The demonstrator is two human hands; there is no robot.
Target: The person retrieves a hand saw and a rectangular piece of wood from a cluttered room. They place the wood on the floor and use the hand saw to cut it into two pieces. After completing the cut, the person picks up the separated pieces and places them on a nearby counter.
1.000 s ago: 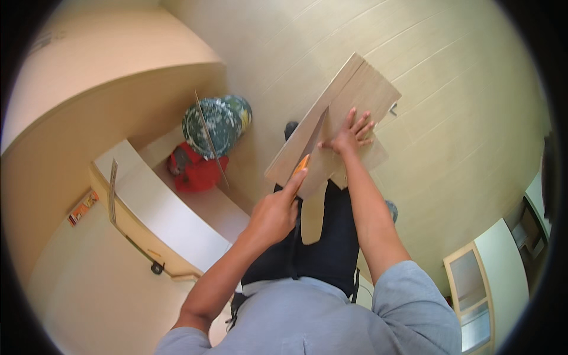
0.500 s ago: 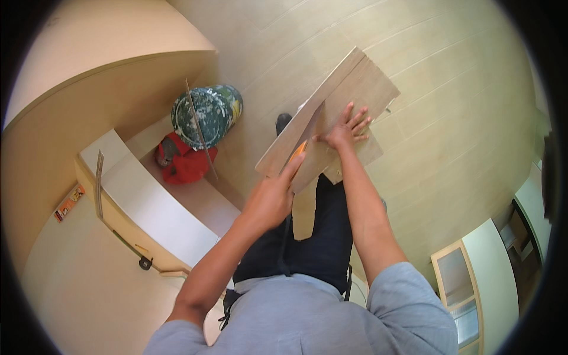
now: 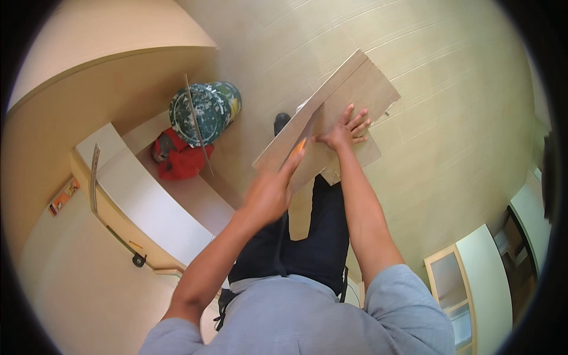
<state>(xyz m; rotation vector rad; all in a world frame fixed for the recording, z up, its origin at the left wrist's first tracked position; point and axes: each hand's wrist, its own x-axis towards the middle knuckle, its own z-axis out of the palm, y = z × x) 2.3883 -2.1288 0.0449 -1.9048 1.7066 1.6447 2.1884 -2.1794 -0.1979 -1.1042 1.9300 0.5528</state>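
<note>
My left hand [image 3: 269, 192], partly blurred, is closed around the orange handle [image 3: 297, 148] of what looks like a handsaw. Its dark, tapering blade [image 3: 312, 121] lies at a low angle along a wood-look plank [image 3: 370, 80]. A thin dark line runs on from the blade to the plank's far end. To the right of the blade, my right hand [image 3: 342, 133] presses flat on the plank with its fingers spread. The plank slants up to the right in front of my legs; what supports it underneath is hidden.
On the left stands a paint-spattered bucket [image 3: 198, 112] with a thin strip [image 3: 195, 115] across it, next to a red cloth item [image 3: 183, 160]. A white-topped cabinet [image 3: 148, 195] carries a metal ruler [image 3: 94, 177] and a tape measure [image 3: 139, 260]. Glass-doored cabinetry [image 3: 449, 284] stands lower right.
My left hand has shifted slightly back toward me with the tool and is more blurred. My right hand keeps its place on the plank. The whole view has shifted a little.
</note>
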